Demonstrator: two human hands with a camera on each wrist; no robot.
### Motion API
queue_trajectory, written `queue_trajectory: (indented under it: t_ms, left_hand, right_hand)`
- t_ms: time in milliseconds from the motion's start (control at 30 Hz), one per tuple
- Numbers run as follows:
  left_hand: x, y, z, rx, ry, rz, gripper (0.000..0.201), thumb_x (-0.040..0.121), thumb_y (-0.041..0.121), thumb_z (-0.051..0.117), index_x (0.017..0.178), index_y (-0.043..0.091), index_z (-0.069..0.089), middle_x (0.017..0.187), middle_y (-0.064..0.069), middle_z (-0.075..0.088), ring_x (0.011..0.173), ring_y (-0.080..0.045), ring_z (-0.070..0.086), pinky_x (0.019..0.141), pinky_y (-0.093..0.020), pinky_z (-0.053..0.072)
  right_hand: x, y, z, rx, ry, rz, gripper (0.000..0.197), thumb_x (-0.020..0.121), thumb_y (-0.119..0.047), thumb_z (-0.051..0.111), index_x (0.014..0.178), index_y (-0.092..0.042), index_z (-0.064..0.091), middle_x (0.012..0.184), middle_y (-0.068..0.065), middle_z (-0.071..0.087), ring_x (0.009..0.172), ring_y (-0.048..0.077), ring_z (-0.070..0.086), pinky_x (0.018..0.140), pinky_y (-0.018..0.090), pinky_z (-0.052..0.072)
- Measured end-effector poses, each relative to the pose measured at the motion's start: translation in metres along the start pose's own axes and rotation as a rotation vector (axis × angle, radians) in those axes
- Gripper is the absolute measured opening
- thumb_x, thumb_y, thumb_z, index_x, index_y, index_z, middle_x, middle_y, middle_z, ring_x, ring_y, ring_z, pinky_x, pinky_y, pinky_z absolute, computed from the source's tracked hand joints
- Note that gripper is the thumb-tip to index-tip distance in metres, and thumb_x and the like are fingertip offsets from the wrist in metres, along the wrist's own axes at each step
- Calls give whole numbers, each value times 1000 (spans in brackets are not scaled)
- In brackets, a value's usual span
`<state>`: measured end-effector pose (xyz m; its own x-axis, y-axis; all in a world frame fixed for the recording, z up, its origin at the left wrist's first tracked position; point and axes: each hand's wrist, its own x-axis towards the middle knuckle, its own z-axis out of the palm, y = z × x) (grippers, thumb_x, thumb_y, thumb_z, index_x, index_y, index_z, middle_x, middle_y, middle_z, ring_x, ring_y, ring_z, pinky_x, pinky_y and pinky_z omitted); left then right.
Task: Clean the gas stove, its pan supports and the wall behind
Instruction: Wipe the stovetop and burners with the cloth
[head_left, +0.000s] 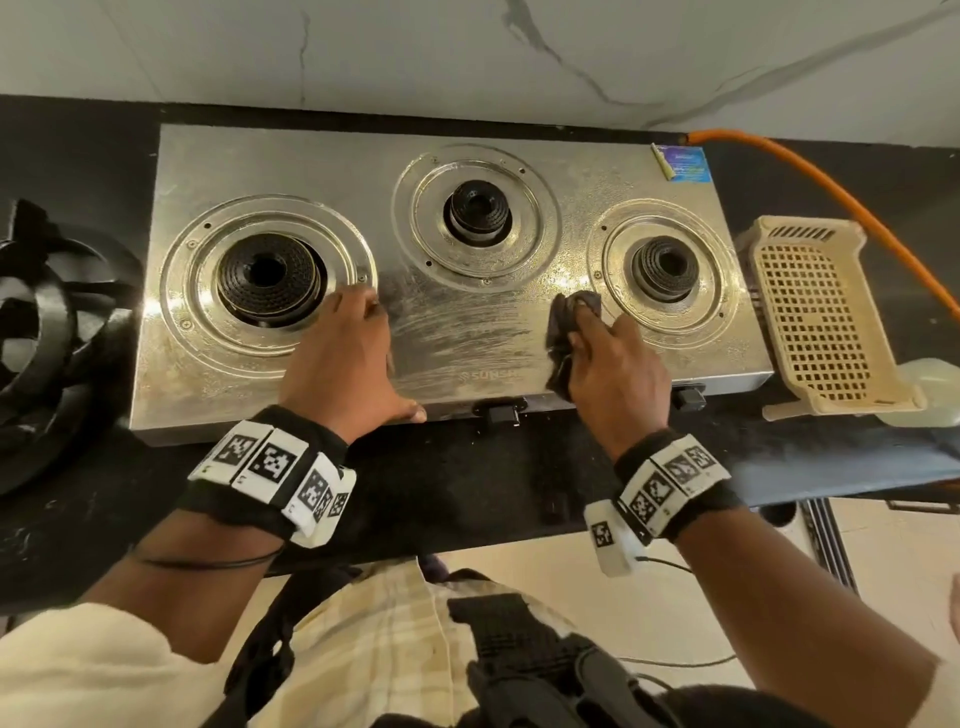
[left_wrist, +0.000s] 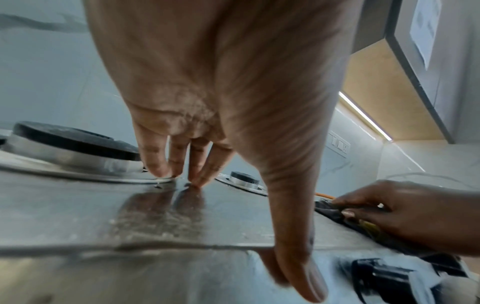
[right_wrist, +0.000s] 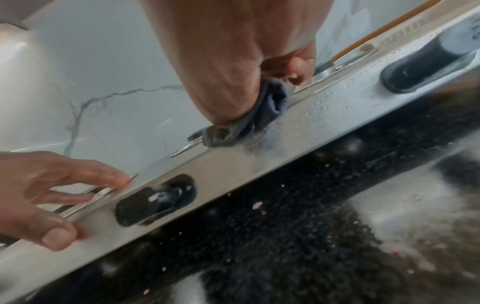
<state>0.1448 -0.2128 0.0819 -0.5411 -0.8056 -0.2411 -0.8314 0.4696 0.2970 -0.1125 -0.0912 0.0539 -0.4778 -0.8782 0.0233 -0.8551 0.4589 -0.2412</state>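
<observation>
Two hands rest on the near part of the steel gas stove (head_left: 291, 156), which sits on a black counter (head_left: 78, 156). The left hand (head_left: 340, 358) lies flat, fingers straight, fingertips (left_wrist: 158, 170) touching the ring of the left burner (head_left: 267, 273), thumb hooked over the stove's near edge. The right hand (head_left: 615, 374) grips a dark cloth (head_left: 563, 338) pressed to the wet, streaked top just left of the right burner (head_left: 667, 267); most of the cloth is hidden under the palm. Black knobs (head_left: 501, 414) show below the near edge, blurred. Black pan supports (head_left: 41, 322) lie left of the stove, cut off by the frame. A beige basket (head_left: 815, 317) lies to the right, an orange hose (head_left: 810, 179) behind it. Farthest is the marble wall (head_left: 467, 52)
</observation>
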Motion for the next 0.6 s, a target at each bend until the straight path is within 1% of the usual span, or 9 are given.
queue_trajectory:
  t_ms: [67,133,200,267,333,367,433,533,600]
  left_hand:
    - [1,3,1,9,-19,30,96,50,66,93,120,9,61,157,-7,34,145,-26,35,118,-44,39]
    - [4,8,3,19,-56,43,116,55,65,92,144,5,48,166,-8,22,153,-26,25,122,-41,28]
    - [10,13,5,23,-73,74,129,57,65,91,155,3,35,169,-11,16,156,-29,17,125,-43,22]
    - [19,16,9,5,-58,118,122,65,56,91,157,3,31,170,-14,13,157,-31,14,127,-46,23]
    - [30,19,11,25,-55,142,104,79,36,84,159,3,26,171,-15,9,158,-30,10,127,-47,23]
    - [35,19,12,40,-64,146,101,81,31,80,160,3,24,171,-15,7,159,-29,8,127,-47,23]
    - [44,21,12,39,-95,149,110,77,41,83,160,2,22,171,-15,6,159,-29,7,128,-48,21]
    - [49,22,6,-47,-137,126,141,55,68,89,160,1,24,171,-13,11,159,-29,9,129,-48,16]
    - [52,24,-1,-75,-144,98,137,56,69,89,159,1,29,171,-12,16,158,-27,13,127,-41,13]
  right_hand:
    - [-2,-11,2,-8,-15,23,42,107,-30,54,146,-15,55,114,13,57,76,27,61,68,42,58]
    - [-9,-35,9,28,-38,-29,45,105,-31,52,145,-12,53,118,12,58,77,22,59,68,37,56]
    - [-17,-64,17,69,-56,-121,46,103,-27,57,147,-12,51,123,12,58,79,23,62,70,37,59]
    - [-26,-91,28,60,-91,-214,54,100,-25,65,150,-13,48,127,12,56,84,25,66,73,39,61]
    - [-30,-106,35,40,-106,-283,59,97,-25,71,150,-15,49,122,10,56,80,26,66,69,42,61]
    - [-29,-107,37,38,-98,-307,58,96,-25,72,149,-16,51,118,10,56,76,26,65,67,44,60]
    - [-25,-95,35,51,-83,-332,55,96,-29,72,146,-16,54,115,9,56,73,26,64,63,45,60]
    - [-12,-64,26,52,-47,-275,48,102,-36,57,144,-15,55,114,9,58,71,20,60,61,37,58]
    - [4,-42,18,44,-9,-193,43,106,-34,53,144,-13,57,112,9,59,69,17,55,60,34,55]
